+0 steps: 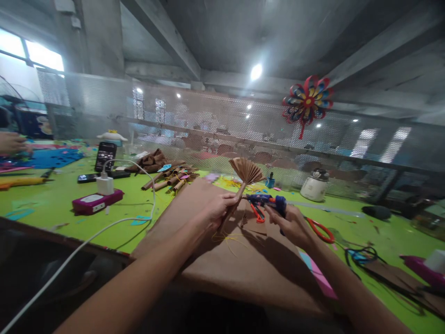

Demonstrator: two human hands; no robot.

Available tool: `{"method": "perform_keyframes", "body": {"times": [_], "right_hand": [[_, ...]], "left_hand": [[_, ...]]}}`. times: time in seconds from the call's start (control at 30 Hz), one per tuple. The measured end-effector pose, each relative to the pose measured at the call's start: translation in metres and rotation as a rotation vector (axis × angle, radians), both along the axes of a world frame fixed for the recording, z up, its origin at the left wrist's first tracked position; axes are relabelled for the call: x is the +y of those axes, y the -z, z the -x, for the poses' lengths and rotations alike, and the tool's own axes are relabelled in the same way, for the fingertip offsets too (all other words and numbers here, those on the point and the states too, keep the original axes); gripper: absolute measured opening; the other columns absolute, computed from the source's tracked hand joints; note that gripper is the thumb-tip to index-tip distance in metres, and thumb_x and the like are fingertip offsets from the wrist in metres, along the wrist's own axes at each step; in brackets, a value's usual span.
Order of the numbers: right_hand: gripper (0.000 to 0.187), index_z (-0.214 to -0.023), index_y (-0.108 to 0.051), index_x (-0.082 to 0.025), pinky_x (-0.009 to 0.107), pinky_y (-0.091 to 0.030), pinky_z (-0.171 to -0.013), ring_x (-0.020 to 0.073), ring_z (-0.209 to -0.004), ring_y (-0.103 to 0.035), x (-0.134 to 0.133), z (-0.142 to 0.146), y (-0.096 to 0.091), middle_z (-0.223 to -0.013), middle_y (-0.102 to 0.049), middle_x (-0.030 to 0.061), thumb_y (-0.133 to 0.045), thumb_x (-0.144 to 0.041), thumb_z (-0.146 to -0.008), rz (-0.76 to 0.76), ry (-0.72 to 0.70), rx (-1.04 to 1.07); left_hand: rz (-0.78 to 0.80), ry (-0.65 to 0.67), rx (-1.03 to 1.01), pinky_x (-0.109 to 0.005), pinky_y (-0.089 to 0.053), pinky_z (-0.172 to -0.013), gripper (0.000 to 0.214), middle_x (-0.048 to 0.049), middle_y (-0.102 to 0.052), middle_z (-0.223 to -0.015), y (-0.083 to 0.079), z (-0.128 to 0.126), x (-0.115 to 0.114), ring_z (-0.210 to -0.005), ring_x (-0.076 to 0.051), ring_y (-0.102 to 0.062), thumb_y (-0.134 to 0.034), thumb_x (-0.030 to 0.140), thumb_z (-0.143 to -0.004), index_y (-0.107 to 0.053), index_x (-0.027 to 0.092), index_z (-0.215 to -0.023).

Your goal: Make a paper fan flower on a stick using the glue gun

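My left hand (222, 208) is closed around the stem of a pleated brown paper fan (247, 171), which stands upright with its folds spread at the top. My right hand (290, 225) grips a dark blue glue gun (269, 200) with an orange trigger part. The gun's nozzle points left at the fan's stem, close to my left fingers; whether it touches I cannot tell. Below both hands lies a sheet of brown paper (222, 260), with yellow strings (227, 239) and a small brown paper piece (257, 226) on it.
Orange-handled scissors (320, 230) lie right of my right hand. Rolled brown paper tubes (170, 178) are heaped at back left, near a phone (105, 157) and a purple power strip (97, 202) with a white cable. A white jar (314, 184) stands back right. Another person's hand (14, 143) shows far left.
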State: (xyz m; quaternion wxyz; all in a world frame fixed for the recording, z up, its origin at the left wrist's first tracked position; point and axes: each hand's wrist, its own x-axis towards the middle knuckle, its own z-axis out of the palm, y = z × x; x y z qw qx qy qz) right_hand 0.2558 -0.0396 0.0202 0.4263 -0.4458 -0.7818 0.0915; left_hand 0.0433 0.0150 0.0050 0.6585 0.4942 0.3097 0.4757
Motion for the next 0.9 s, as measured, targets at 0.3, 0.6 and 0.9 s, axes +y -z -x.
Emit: {"method": "perform_keyframes", "body": {"times": [0.3, 0.6, 0.9], "right_hand": [[0.041, -0.072, -0.065, -0.013, 0.026, -0.04, -0.055, 0.0137, -0.054, -0.047, -0.0012, 0.0019, 0.0005, -0.059, -0.055, 0.0016, -0.049, -0.049, -0.084, 0.042, 0.024, 0.037], [0.041, -0.065, -0.057, -0.015, 0.026, -0.04, -0.059, 0.0144, -0.061, -0.047, 0.0004, 0.0025, 0.0007, -0.063, -0.053, 0.0017, -0.048, -0.051, -0.083, 0.05, -0.013, 0.066], [0.041, -0.064, -0.059, -0.015, 0.025, -0.04, -0.057, 0.0126, -0.055, -0.045, -0.0059, 0.0056, -0.0032, -0.059, -0.053, 0.0005, -0.046, -0.046, -0.086, 0.037, 0.007, -0.004]], "left_hand": [[0.015, 0.027, -0.019, -0.023, -0.041, -0.053, 0.022, -0.0049, -0.064, -0.069, 0.0, 0.0007, -0.0005, -0.054, -0.012, -0.057, -0.066, 0.02, -0.071, -0.063, 0.012, -0.092], [0.02, -0.021, 0.005, -0.024, -0.042, -0.056, 0.02, -0.0044, -0.063, -0.069, 0.0002, 0.0003, -0.0011, -0.062, -0.015, -0.06, -0.067, 0.021, -0.071, -0.065, 0.014, -0.089], [-0.014, 0.009, 0.009, -0.021, -0.041, -0.051, 0.021, -0.0033, -0.063, -0.069, -0.0012, 0.0016, 0.0004, -0.052, -0.01, -0.055, -0.069, 0.022, -0.07, -0.065, 0.014, -0.089]]}}
